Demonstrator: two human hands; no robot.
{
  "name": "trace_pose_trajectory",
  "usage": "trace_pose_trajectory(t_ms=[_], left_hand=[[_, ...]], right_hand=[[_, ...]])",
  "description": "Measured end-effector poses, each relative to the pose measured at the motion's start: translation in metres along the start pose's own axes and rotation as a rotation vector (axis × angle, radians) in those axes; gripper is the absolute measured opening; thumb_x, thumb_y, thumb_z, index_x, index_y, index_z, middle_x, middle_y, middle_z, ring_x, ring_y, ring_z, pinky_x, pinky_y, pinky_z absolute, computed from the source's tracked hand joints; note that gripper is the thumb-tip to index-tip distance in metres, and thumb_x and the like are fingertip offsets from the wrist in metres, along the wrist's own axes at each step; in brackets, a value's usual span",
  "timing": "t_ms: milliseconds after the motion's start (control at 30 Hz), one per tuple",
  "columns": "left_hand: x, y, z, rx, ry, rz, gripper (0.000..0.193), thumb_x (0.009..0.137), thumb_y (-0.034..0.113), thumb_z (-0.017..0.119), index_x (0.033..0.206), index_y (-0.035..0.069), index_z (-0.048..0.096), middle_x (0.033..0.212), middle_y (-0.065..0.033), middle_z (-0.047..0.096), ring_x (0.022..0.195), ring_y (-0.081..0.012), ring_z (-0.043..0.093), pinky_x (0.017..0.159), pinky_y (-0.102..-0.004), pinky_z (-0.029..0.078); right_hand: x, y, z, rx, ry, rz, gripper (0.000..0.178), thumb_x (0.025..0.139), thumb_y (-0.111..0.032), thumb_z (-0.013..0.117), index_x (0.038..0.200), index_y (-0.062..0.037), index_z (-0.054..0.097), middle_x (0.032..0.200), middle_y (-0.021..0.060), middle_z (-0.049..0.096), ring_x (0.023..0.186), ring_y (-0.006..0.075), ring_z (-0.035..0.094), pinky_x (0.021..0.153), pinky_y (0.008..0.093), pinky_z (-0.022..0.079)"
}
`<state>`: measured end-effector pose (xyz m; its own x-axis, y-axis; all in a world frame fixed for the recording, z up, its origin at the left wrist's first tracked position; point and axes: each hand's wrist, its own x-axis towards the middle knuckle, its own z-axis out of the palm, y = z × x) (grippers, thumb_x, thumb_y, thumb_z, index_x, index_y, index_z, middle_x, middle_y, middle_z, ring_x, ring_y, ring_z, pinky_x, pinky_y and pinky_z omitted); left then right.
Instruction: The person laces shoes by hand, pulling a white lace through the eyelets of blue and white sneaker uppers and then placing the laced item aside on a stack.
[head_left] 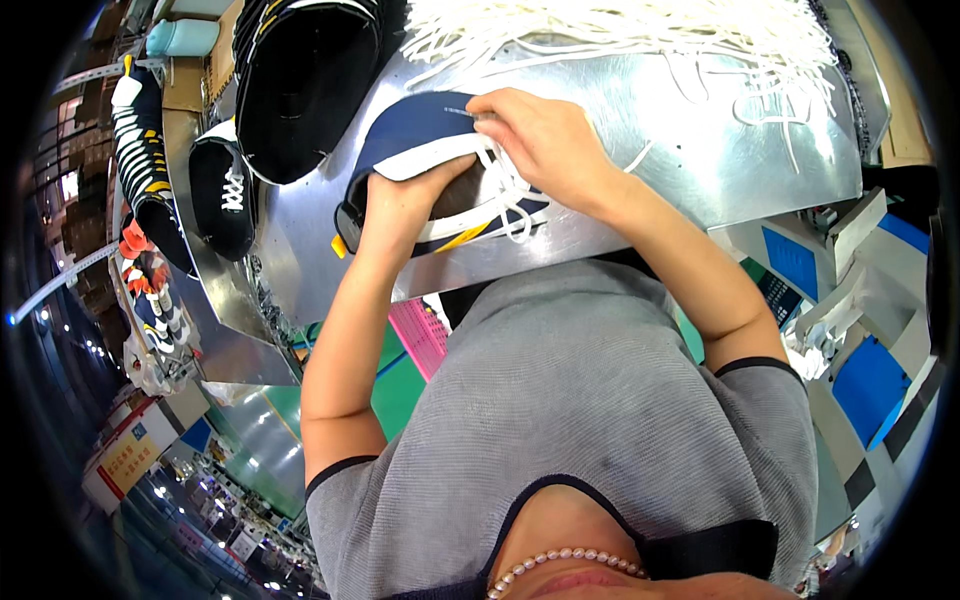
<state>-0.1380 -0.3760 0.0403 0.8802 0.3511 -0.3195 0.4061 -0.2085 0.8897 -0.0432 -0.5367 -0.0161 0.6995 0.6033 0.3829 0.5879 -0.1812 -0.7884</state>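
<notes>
A navy shoe upper (408, 127) with white lining and a yellow stripe lies on its side on the metal table. My left hand (408, 200) reaches into its opening; the fingers grip it from inside, their tips hidden beneath the white lining. At the far edge of the navy panel, the thumb and forefinger of my right hand (545, 140) are pinched together. Whatever sits between those fingertips is too small to make out. White shoelace (518, 190) hangs in loops from the upper, just below my right hand.
A heap of white laces (620, 30) covers the far side of the metal table (690, 170). Large black shoe uppers (310, 95) stand at the far left, beside a laced black shoe (222, 195). Further left is a row of stacked striped uppers (140, 140). White-and-blue boxes (870, 390) are at the right.
</notes>
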Motion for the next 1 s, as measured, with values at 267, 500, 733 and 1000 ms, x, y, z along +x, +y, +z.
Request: trace_pose_trajectory(t_ms=[267,500,733,1000], left_hand=[[-0.027,0.017,-0.024,-0.247,-0.328,-0.146,0.012,0.086,0.012,0.068,0.089,0.001,0.067,0.090,-0.0056,0.065,0.084,-0.0136,0.059,0.074,-0.0281,0.047],[-0.105,0.080,-0.061,-0.294,-0.024,0.365,0.010,0.086,0.009,0.065,0.086,-0.001,0.067,0.090,-0.0068,0.059,0.081,-0.0175,0.053,0.072,-0.0311,0.043],[-0.038,0.008,0.004,0.747,0.297,0.348,0.020,0.086,0.018,0.073,0.099,0.003,0.075,0.075,-0.0096,0.059,0.070,-0.0269,0.059,0.066,-0.0400,0.044],[-0.018,-0.015,0.025,0.998,0.589,0.590,0.014,0.078,0.024,0.080,0.086,0.013,0.077,0.068,0.0006,0.059,0.069,-0.0200,0.053,0.075,-0.0371,0.034]], right_hand=[[0.003,-0.007,0.008,-0.233,-0.024,0.119,0.017,0.098,-0.021,0.057,0.106,-0.0068,0.062,0.092,0.0100,0.070,0.076,0.0316,0.068,0.065,0.0404,0.053],[0.005,-0.001,0.013,-0.299,-0.046,0.133,0.018,0.097,-0.021,0.058,0.107,-0.0064,0.062,0.093,0.0109,0.070,0.078,0.0327,0.068,0.068,0.0421,0.053],[0.008,0.000,0.010,-0.166,-0.014,0.058,0.018,0.096,-0.020,0.058,0.102,-0.0031,0.059,0.089,0.0139,0.069,0.078,0.0327,0.068,0.068,0.0437,0.054],[0.007,0.004,0.013,-0.114,0.015,0.087,0.015,0.095,-0.015,0.061,0.104,-0.0028,0.061,0.093,0.0151,0.070,0.081,0.0343,0.068,0.069,0.0419,0.053]])
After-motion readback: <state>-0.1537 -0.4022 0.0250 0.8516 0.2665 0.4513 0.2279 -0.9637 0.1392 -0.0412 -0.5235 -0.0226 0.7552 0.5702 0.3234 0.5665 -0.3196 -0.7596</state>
